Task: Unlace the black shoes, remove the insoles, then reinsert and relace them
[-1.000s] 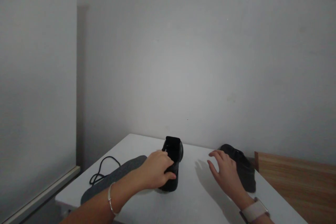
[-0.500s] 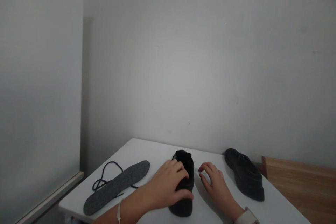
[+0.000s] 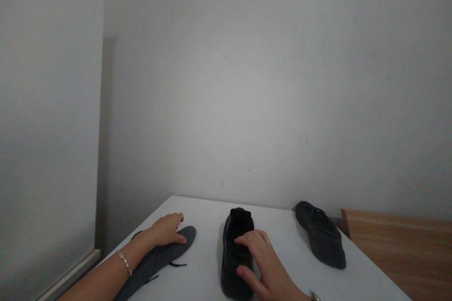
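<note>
A black shoe (image 3: 229, 275) stands at the middle of the white table, heel towards me and tongue raised. My right hand (image 3: 263, 263) grips its heel end, fingers curled over the right rim into the opening and thumb on the heel. To the left, my left hand (image 3: 164, 231) is above a grey insole (image 3: 155, 263), thumb along its surface near the far end and fingers spread past its edge. A dark shoelace (image 3: 178, 264) pokes out from under the insole, the rest of it mostly covered.
The second black shoe (image 3: 321, 235) rests at the table's back right. Behind the white table (image 3: 201, 218) rises a grey wall (image 3: 240, 94). A wooden board (image 3: 388, 244) borders the right side, and a pale panel (image 3: 45, 127) stands at the left.
My left hand has let go of the black shoe and moved left over the insole. My right hand has come across from the right onto the shoe. The view has shifted slightly.
</note>
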The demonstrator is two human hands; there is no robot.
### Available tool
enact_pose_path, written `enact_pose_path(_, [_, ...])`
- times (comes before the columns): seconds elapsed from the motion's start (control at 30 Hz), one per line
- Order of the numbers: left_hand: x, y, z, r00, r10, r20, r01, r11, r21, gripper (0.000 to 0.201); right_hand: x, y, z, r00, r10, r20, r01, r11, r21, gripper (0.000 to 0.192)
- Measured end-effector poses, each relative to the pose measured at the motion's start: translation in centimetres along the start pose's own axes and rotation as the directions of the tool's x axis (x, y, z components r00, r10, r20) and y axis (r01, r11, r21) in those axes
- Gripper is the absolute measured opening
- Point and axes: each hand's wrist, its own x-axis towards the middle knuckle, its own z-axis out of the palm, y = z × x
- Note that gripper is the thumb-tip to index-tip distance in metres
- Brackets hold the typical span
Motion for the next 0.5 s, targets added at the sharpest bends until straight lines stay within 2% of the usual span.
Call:
enact_pose_path(0.17, [0.6,0.4,0.5,0.999,0.012,0.051,-0.009,0.999,-0.053,0.066,0.0,-0.6,-0.1,0.995,0.092,0.04,-0.09,0.994,-0.056,0.02])
enact_pose_path(0.27, [0.9,0.5,0.2,0.999,0.036,0.017,-0.034,0.995,-0.091,0.06,-0.3,-0.4,-0.6,0.994,0.094,0.047,-0.088,0.988,-0.127,0.011])
enact_pose_path(0.37, [1.0,1.1,-0.9,0.995,0.093,-0.038,-0.098,0.983,-0.153,0.038,-0.8,-0.3,-1.1,0.995,0.075,0.062,-0.061,0.977,-0.202,0.011])
enact_pose_path(0.43, [0.8,1.9,-2.1,0.991,0.126,-0.035,-0.131,0.963,-0.235,0.024,-1.1,-0.4,-1.6,0.994,0.075,0.073,-0.055,0.968,-0.243,0.013])
enact_pose_path(0.5, [0.4,2.8,-3.5,0.991,0.135,-0.008,-0.129,0.927,-0.353,0.021,-1.3,-0.5,-2.0,0.993,0.079,0.082,-0.053,0.958,-0.283,0.015])
